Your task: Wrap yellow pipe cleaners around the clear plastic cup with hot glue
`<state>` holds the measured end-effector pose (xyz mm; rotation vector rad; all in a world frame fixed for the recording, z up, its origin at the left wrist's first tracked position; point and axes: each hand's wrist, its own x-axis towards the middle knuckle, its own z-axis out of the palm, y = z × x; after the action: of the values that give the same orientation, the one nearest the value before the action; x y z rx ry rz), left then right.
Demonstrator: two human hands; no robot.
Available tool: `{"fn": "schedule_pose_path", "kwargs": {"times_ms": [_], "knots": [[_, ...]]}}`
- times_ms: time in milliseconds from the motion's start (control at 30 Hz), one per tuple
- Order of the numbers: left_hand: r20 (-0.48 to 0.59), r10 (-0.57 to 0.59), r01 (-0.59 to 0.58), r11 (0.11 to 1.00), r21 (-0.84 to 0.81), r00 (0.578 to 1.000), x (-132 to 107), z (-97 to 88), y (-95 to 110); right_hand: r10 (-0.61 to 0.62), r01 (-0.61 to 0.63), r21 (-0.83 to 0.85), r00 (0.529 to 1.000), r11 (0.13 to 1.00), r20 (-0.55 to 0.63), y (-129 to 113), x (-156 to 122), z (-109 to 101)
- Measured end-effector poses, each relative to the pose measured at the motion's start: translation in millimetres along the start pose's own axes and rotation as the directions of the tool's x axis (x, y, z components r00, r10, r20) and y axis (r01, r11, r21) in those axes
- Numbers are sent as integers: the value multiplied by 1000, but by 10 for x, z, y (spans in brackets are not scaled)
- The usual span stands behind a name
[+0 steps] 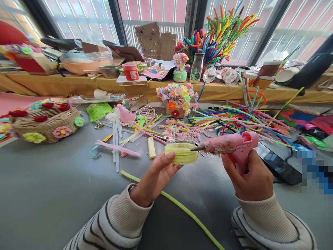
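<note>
pink plastic glue gun (pixel 232 145) sits clenched in the right hand (pixel 249 177), its metal nozzle pointing left and touching the side of a small clear jar (pixel 181 152) wrapped in yellow-green pipe cleaner. the left hand (pixel 156 177) grasps that jar from below and behind, thumb on the wrapped band, holding it just above the grey table (pixel 52 187). a long loose yellow-green pipe cleaner (pixel 182 208) trails across the table between the striped sleeves. beyond the jar lie a yellow lighter (pixel 151 147), glue sticks and a heap of coloured pipe cleaners (pixel 239 119). a woven basket (pixel 45 125) dotted with flowers stands far left, well apart from the hands
</note>
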<state>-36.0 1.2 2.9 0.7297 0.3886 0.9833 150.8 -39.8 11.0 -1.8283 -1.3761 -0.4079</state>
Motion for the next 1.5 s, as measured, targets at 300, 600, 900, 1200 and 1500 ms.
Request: {"fn": "schedule_pose_path", "kwargs": {"times_ms": [300, 600, 900, 1200, 1500], "knots": [[-12, -10, 10, 1000, -19, 1000, -1, -6, -11, 2, -2, -9, 1000, 1000, 0, 6, -5, 1], [-28, -6, 6, 1000, -10, 1000, -6, 14, 13, 16, -16, 7, 1000, 1000, 6, 25, 1, 3], [-31, -14, 12, 999, -46, 999, -11, -12, 3, 29, -29, 11, 1000, 1000, 3, -2, -1, -6], [-7, -5, 4, 999, -54, 1000, -14, 1, 21, 3, -3, -9, 1000, 1000, -16, 45, -9, 21], [-5, 4, -4, 998, -70, 1000, -10, -12, 8, -38, 39, 11, 996, 999, -84, 54, -6, 42]]}}
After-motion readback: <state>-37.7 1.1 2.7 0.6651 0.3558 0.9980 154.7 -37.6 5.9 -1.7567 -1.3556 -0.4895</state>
